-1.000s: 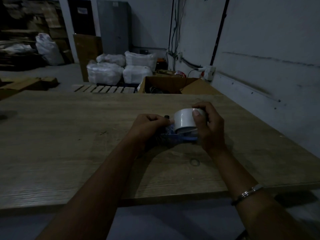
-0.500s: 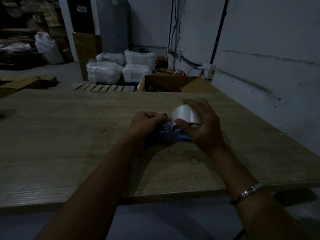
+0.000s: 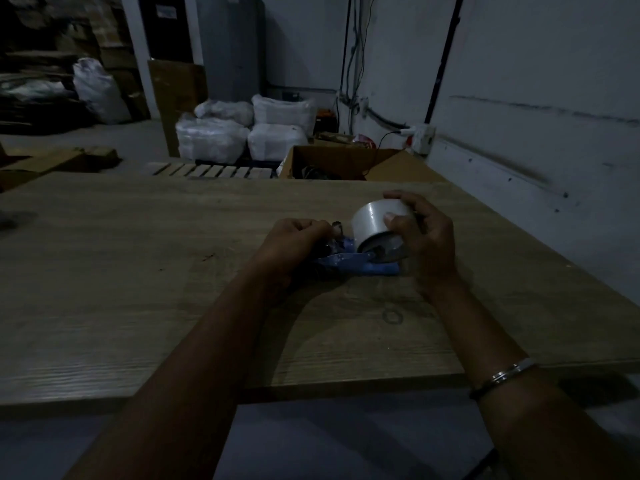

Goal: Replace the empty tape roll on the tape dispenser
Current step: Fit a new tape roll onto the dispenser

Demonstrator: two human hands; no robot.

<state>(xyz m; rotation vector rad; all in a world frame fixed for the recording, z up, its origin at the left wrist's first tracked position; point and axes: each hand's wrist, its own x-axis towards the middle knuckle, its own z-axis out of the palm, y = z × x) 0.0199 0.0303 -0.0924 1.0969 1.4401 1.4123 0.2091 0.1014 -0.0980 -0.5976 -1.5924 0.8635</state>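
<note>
A blue tape dispenser (image 3: 349, 264) lies on the wooden table (image 3: 138, 271), near its middle right. My left hand (image 3: 294, 242) grips the dispenser's left end, fingers curled over it. A pale, shiny tape roll (image 3: 372, 223) sits tilted over the dispenser's right end, its lower rim at the hub. My right hand (image 3: 426, 237) holds the roll, thumb on its near side and fingers over its far side. The hub under the roll is mostly hidden in the dim light.
A faint ring mark (image 3: 392, 316) shows on the table in front of my hands. Beyond the far edge stand an open cardboard box (image 3: 346, 162), white sacks (image 3: 242, 136) and a wooden pallet (image 3: 211, 170). A wall (image 3: 536, 98) runs along the right side.
My right hand has turned the roll from upright to tilted and shifted it slightly right over the dispenser's end. My left hand has kept its grip on the dispenser.
</note>
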